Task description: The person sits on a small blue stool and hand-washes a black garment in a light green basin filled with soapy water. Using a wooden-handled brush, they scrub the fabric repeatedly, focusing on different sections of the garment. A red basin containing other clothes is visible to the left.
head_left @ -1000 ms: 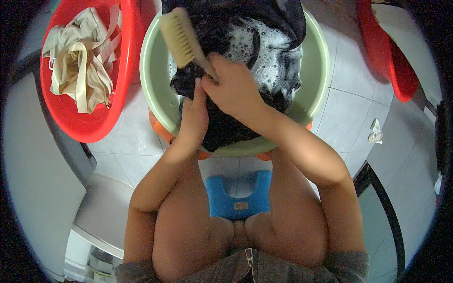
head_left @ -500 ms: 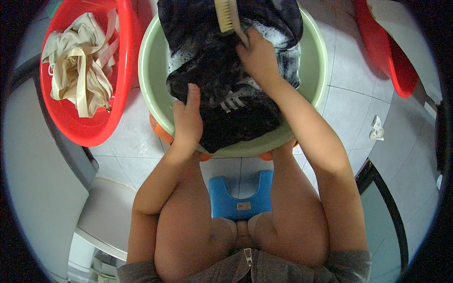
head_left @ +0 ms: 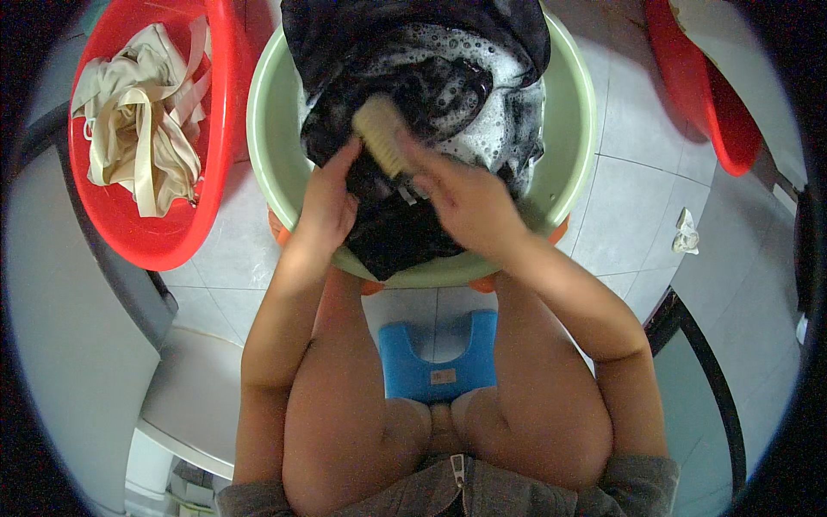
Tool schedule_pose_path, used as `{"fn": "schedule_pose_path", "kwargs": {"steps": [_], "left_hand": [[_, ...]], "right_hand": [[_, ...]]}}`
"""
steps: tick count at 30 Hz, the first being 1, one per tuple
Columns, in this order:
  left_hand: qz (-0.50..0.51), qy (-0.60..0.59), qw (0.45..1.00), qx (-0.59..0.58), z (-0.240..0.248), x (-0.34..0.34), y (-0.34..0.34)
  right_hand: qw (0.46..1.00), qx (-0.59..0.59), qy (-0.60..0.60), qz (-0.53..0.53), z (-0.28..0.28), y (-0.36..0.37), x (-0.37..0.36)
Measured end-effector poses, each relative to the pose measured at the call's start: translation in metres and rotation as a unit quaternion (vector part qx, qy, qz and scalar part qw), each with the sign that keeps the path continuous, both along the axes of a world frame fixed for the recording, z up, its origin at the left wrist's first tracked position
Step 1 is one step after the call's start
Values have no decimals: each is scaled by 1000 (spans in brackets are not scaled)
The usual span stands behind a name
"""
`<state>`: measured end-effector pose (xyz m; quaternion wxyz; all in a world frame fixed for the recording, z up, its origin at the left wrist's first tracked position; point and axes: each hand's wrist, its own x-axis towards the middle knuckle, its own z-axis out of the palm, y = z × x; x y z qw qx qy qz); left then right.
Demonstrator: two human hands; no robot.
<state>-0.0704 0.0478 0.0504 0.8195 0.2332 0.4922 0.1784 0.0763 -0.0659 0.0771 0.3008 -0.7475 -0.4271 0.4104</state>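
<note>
A black garment [head_left: 396,233] lies wet and bunched in a pale green basin [head_left: 573,95], with white suds [head_left: 500,129] over its far right part. My right hand [head_left: 474,202] is closed round a scrub brush [head_left: 383,138] with cream bristles, slightly blurred by motion. The brush is angled over the cloth, its head towards my left hand. At the garment's left edge, my left hand [head_left: 332,202] has its fingers curled in on the cloth and its thumb side up, close to the brush head. The garment partly hides those fingertips.
A red basin [head_left: 226,129] holding cream and beige cloth items [head_left: 146,138] is at the left. Another red basin [head_left: 732,129] stands far right. A blue stool [head_left: 405,366] is below, and a crumpled white scrap [head_left: 686,233] lies on the tiled floor.
My right hand has brought the brush from the far side of the garment down and left, near my left hand. More suds show at the far right, and the left hand has shifted slightly.
</note>
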Motion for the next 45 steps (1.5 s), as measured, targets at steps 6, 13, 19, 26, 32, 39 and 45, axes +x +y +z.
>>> {"fn": "schedule_pose_path", "kwargs": {"steps": [6,13,19,26,32,39,45], "left_hand": [[60,-13,993,-98,2,17,-9],[-46,27,998,-20,5,10,-16],[-16,-158,970,-182,10,-1,25],[-117,111,987,9,-20,33,46],[-137,138,981,12,-26,21,12],[-133,89,987,2,-31,14,7],[-150,119,978,77,-32,8,5]], "right_hand": [[991,-111,-75,18,-31,21,13],[992,-125,-8,-34,-35,27,9],[988,-74,124,-50,-16,-2,8],[991,-70,112,-1,2,3,-2],[995,-84,-32,43,-37,42,3],[998,-64,15,-5,-38,52,5],[987,-148,40,54,1,16,-17]]}}
